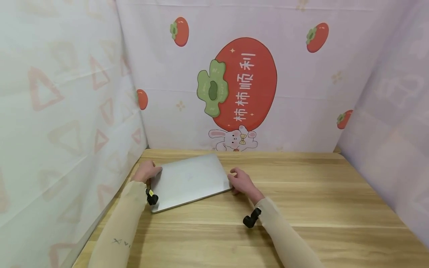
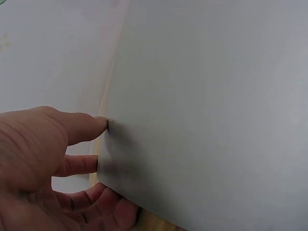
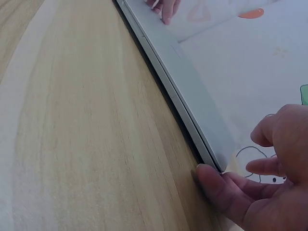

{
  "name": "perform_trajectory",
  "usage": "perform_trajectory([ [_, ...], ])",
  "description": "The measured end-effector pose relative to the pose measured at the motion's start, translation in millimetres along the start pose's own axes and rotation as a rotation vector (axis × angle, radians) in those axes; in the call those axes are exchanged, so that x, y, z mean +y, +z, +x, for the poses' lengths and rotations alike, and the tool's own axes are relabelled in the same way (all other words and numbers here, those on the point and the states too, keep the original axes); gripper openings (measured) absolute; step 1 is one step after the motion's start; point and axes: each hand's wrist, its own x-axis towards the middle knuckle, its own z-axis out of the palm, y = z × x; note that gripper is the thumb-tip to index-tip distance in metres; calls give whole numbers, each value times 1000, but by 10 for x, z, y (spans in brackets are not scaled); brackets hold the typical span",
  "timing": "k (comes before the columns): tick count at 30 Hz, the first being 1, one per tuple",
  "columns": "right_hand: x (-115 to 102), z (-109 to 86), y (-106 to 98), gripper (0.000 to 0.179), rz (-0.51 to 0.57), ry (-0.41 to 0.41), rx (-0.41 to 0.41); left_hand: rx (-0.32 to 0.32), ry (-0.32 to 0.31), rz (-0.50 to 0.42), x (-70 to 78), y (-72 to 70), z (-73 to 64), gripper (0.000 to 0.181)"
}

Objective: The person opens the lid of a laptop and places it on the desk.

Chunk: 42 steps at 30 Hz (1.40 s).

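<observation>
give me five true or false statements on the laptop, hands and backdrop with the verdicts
1. The laptop is closed. True.
2. The left hand is clear of the laptop. False: the left hand touches its edge.
3. The right hand is at a corner of the laptop. True.
4. The table is plain white. False: the table has a wood grain.
5. A rabbit is printed below the big red fruit. True.
</observation>
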Motion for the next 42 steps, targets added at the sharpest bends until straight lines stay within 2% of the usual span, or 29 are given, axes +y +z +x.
perform_trajectory([
  [4, -39, -10, 22, 38, -9, 13, -2, 4, -23, -2, 7, -14, -23, 36],
  [11, -56, -19, -39, 33, -49, 30, -3, -25, -55, -25, 15, 20, -6, 41],
  [17, -38, 12, -51, 31, -60, 34, -39, -7, -58, -3, 5, 53, 1, 42],
  [25, -64, -6, -85, 30, -84, 55, -50, -22, -63, -18, 70, 72, -32, 43],
  [33, 9, 10, -147, 32, -83, 56, -69, -16, -69, -55, 137, 99, -55, 36],
  [37, 34, 17, -169, 32, -67, 53, -70, -14, -91, -73, 146, 107, -71, 33],
  [42, 59, 12, -196, 31, -101, 43, -69, -3, -106, -88, 196, 146, -81, 31],
])
